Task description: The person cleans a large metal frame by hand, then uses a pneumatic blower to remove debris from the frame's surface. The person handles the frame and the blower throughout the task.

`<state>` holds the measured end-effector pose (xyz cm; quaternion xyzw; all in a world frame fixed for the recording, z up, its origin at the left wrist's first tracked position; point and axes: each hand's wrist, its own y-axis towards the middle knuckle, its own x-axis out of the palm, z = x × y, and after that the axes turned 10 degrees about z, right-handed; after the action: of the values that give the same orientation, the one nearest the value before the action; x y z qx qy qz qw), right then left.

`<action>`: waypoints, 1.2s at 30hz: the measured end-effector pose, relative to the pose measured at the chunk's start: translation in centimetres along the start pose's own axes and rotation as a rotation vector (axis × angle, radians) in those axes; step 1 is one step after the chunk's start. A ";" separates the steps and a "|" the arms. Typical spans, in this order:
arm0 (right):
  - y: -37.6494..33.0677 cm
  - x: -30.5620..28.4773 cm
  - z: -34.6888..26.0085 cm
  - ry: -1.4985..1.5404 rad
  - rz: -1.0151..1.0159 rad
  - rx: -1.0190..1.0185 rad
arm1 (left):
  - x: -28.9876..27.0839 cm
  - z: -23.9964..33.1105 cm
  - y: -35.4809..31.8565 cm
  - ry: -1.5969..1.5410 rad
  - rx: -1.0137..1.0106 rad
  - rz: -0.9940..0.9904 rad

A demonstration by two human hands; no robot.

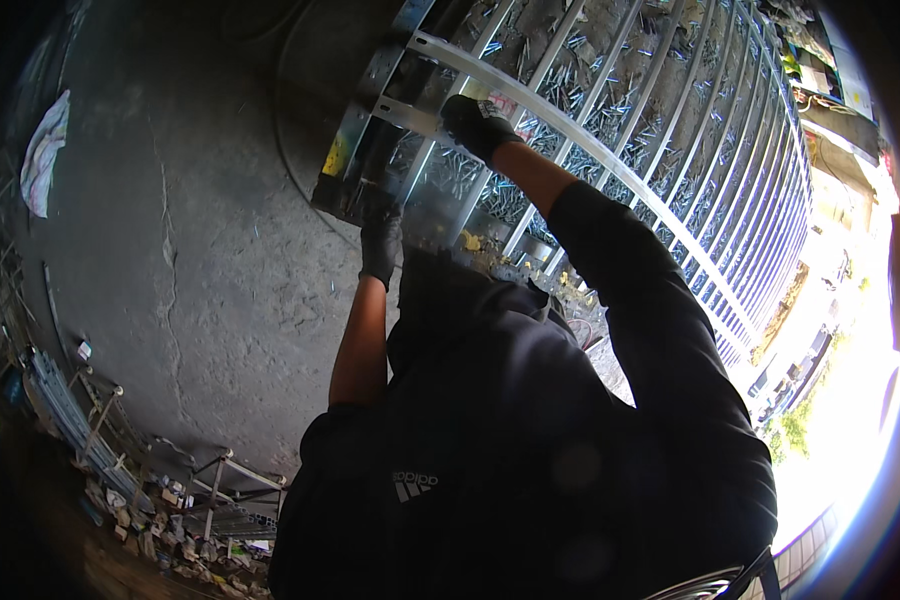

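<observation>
Both gloved hands work on the metal frame (610, 150): right hand (478, 125) clamped on a rail, left hand (380, 235) grips the near-left corner; steadying it, fixing seems next

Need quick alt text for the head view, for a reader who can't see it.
Both black-gloved hands work at a long metal railing: the right hand grips its top rail, the left hand holds near its end post. Cracked concrete floor lies beside.

Narrow gaps between parallel metal slats of gate frame (660, 130), curved top rail (570, 125) crossing them, screws and brackets packed behind the slats, bare concrete wall (190, 230) open to the left, stacked metal frames (170, 480) crowding lower left.
</observation>
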<state>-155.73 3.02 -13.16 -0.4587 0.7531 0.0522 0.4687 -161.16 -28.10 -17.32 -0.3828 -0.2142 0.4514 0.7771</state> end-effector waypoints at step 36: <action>-3.5 -3.8 -5.9 -0.072 0.192 -0.206 | 0.7 7.4 -5.6 -0.069 0.051 -0.074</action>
<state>-156.52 0.45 -5.76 -0.4279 0.7669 0.1901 0.4388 -162.82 -26.20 -8.35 -0.3386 -0.2432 0.4404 0.7951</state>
